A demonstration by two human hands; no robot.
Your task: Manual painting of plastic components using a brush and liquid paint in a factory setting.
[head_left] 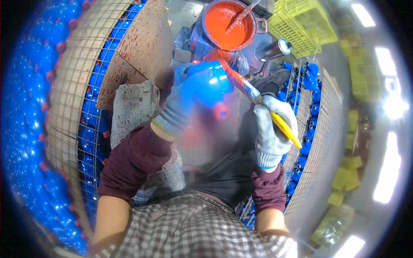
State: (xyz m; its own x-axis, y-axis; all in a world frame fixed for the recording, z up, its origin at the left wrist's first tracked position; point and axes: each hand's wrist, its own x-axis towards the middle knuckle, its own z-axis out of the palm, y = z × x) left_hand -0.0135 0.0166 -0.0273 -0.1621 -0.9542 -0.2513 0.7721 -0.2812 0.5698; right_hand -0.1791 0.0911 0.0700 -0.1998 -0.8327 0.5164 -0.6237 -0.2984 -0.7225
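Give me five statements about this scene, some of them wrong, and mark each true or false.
1. The right hand holds a brush with a yellow handle. True.
2. The left hand is empty. False: it holds a glossy blue part.
3. A stick-like tool dips into the orange-red paint. True.
4. Both hands are bare. False: both wear knit gloves.
5. The large yellow crate nearest the paint stands to its left. False: it is on the right.
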